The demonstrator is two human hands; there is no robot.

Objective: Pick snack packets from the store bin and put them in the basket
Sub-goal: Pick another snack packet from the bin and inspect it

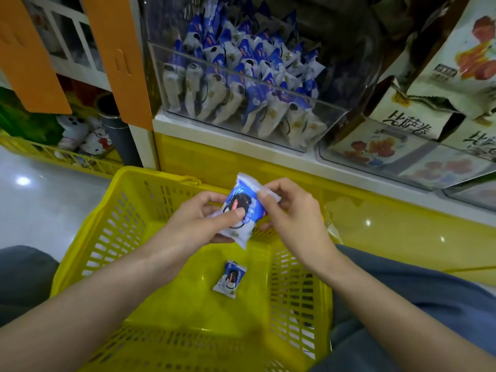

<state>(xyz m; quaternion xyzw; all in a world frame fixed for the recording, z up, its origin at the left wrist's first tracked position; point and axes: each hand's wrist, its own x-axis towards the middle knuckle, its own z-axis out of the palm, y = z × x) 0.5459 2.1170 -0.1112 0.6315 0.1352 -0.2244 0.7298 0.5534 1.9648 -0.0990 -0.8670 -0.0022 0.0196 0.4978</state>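
A blue-and-white snack packet (pixel 243 210) is held above the yellow slatted basket (pixel 112 237), gripped from both sides. My left hand (pixel 198 221) clasps its lower left part with the thumb on its face. My right hand (pixel 290 208) pinches its upper right edge. Another of the same packets (pixel 230 282) lies on the basket floor below. The clear store bin (pixel 330 114) on the shelf ahead is heaped with several matching packets (pixel 241 73).
Cartons with red fruit pictures (pixel 418 124) sit in a clear bin to the right. Orange panels (pixel 118 57) and a yellow crate holding plush toys (pixel 88 140) stand to the left. A yellow shelf base (pixel 375 229) runs behind the basket. My knees flank the basket.
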